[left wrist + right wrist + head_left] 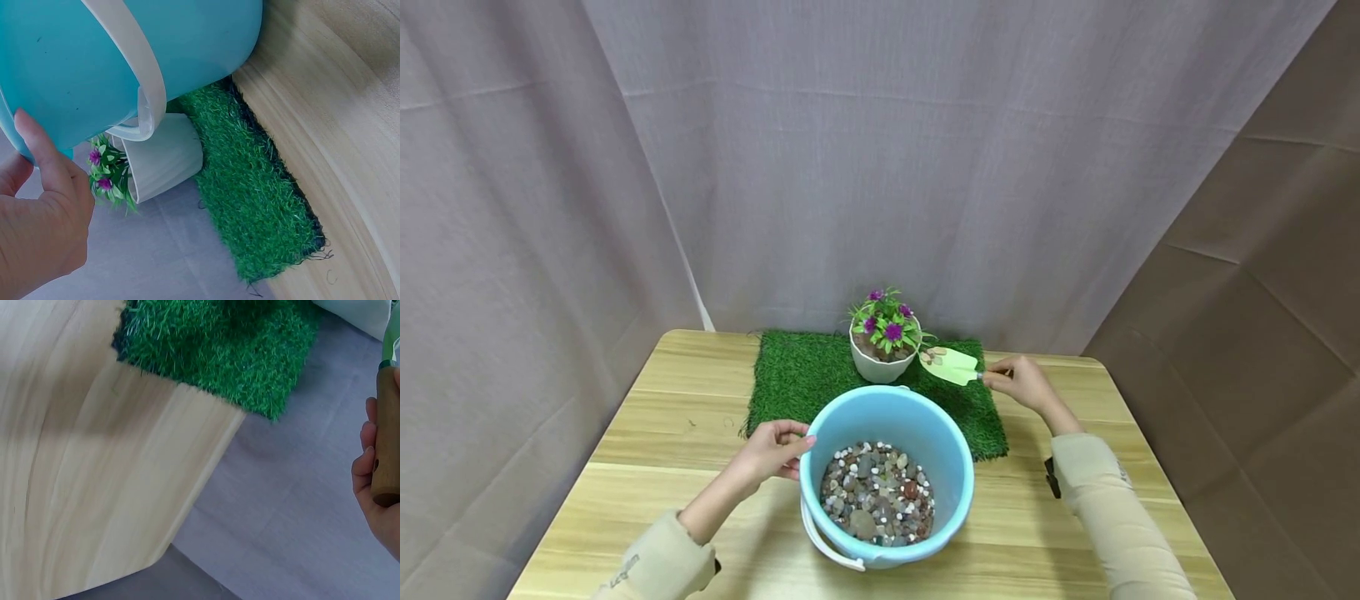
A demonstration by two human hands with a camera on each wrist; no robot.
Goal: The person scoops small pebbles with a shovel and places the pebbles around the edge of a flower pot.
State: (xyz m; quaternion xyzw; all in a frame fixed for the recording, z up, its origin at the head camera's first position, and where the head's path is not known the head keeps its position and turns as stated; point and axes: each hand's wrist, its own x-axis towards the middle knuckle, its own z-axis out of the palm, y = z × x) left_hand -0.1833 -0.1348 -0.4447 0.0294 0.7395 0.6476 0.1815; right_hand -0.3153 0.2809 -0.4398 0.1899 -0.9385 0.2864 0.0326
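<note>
A light blue bucket (880,410) stands at the front of the table with many mixed pebbles (880,504) in its bottom. My left hand (769,450) holds the bucket's left rim between thumb and fingers. At the right, my right hand (1024,383) grips the wooden handle of a small trowel (957,367); the right wrist view shows fingers wrapped round that handle (387,437). A few pebbles lie on the pale green blade, whose tip is beside the rim of a white flowerpot (882,370). In the pot, a plant (887,321) with purple flowers rises from brownish stones.
Under the pot lies a green artificial grass mat (797,375), partly behind the bucket. The white bucket handle (134,50) hangs down on the left side. A wooden table (692,433) carries everything, with a grey curtain (880,167) behind it.
</note>
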